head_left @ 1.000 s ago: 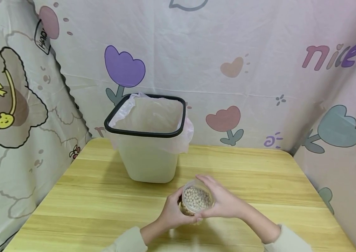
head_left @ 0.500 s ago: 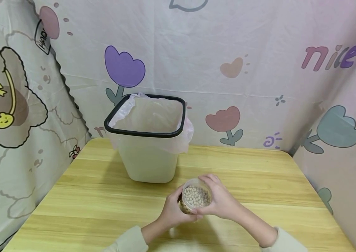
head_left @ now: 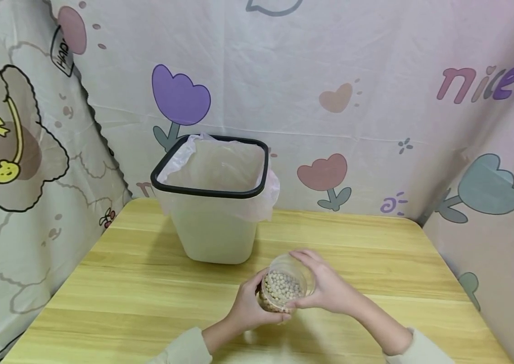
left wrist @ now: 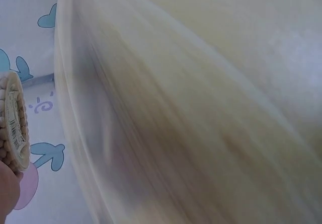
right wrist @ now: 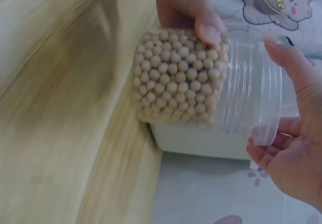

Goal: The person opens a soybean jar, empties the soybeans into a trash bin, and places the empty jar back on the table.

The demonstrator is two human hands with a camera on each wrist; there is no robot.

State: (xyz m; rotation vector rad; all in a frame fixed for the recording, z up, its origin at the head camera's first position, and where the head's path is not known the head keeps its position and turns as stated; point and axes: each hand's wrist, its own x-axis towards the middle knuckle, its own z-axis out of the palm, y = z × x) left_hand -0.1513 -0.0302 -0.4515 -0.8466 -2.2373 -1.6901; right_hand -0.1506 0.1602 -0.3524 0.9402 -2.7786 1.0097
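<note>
Head view: the left hand (head_left: 249, 307) grips the jar (right wrist: 188, 83) of beads (head_left: 282, 289), nearer than the bin (head_left: 216, 230) and right of it; the right hand (head_left: 328, 289) pinches the clear lid (right wrist: 271, 103) at its mouth. A sharp tug or deeper tilt could spill beads over the table (head_left: 375, 263).

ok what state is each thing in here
jar: gripped by the left hand
beige balls: inside the jar, filling most of it
clear lid: held by the right hand at the jar's mouth, can't tell if fully free
bin: upright, open-topped
bag: lining the bin, edges folded outside
</note>
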